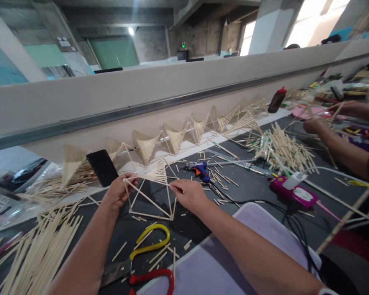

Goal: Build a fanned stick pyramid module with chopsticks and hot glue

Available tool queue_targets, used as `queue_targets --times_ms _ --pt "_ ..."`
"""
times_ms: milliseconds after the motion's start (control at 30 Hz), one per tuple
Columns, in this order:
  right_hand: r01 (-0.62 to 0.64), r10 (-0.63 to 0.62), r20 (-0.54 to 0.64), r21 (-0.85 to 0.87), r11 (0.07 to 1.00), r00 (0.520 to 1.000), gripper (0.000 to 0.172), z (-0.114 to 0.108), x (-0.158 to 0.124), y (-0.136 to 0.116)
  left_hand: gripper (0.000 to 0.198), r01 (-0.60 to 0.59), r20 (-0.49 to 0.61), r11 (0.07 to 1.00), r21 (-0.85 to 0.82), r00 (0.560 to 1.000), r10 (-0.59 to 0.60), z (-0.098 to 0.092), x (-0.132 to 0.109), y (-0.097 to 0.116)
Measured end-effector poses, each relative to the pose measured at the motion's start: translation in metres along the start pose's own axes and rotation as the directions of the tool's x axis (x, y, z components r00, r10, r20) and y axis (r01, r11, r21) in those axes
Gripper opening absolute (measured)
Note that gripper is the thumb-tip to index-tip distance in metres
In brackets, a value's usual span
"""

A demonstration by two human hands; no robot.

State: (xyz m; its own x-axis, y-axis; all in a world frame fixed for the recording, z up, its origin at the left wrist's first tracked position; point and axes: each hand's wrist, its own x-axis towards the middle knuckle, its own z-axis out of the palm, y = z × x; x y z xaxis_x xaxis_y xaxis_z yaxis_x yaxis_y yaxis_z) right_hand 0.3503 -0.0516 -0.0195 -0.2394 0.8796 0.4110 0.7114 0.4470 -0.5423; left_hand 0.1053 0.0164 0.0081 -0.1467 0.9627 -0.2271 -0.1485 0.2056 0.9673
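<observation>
A frame of thin wooden sticks (152,203), with a fan of sticks across its top, is held between my two hands above the dark table. My left hand (118,190) is closed round its upper left corner. On the opposite side my right hand (187,194) pinches the frame near the right end of the fan; its fingertips are partly hidden. Scissors (150,241) with one yellow and one red handle lie below the frame. Behind my right hand rests a blue and orange glue gun (201,170). A black phone (102,167) leans up beyond my left hand.
Several twisted stick models (174,139) line the partition (184,80). Loose sticks (46,250) lie at left, a stick pile (285,149) at right. A magenta power strip (293,191) and cables sit near a purple board (209,262). Another person's hands (318,125) work at right.
</observation>
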Motion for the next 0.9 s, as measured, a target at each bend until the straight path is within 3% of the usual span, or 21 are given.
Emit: queue_targets --times_ms 167,433,600,767,900 --pt "0.015 -0.013 -0.046 0.046 0.999 0.999 0.021 0.002 0.0 0.002 0.013 -0.034 0.06 0.999 0.024 0.998 0.033 -0.002 0.0 0.0" --pt "0.024 -0.019 -0.099 0.049 0.998 0.995 0.019 0.003 0.001 0.003 0.025 -0.176 0.093 0.981 0.078 0.981 0.168 -0.004 0.003 -0.004" --pt "0.026 -0.018 -0.116 0.069 0.997 0.993 0.018 0.004 0.002 0.004 0.029 -0.263 0.168 0.95 0.168 0.957 0.235 -0.013 0.001 -0.005" --pt "0.021 -0.003 -0.14 0.129 0.991 0.99 0.018 0.005 0.001 0.005 0.035 -0.466 0.334 0.792 0.395 0.876 0.349 -0.028 0.004 -0.012" --pt "-0.04 0.094 -0.159 0.315 0.948 0.983 0.016 0.01 0.002 0.005 0.033 -0.579 0.351 0.656 0.485 0.816 0.46 -0.029 0.005 -0.018"
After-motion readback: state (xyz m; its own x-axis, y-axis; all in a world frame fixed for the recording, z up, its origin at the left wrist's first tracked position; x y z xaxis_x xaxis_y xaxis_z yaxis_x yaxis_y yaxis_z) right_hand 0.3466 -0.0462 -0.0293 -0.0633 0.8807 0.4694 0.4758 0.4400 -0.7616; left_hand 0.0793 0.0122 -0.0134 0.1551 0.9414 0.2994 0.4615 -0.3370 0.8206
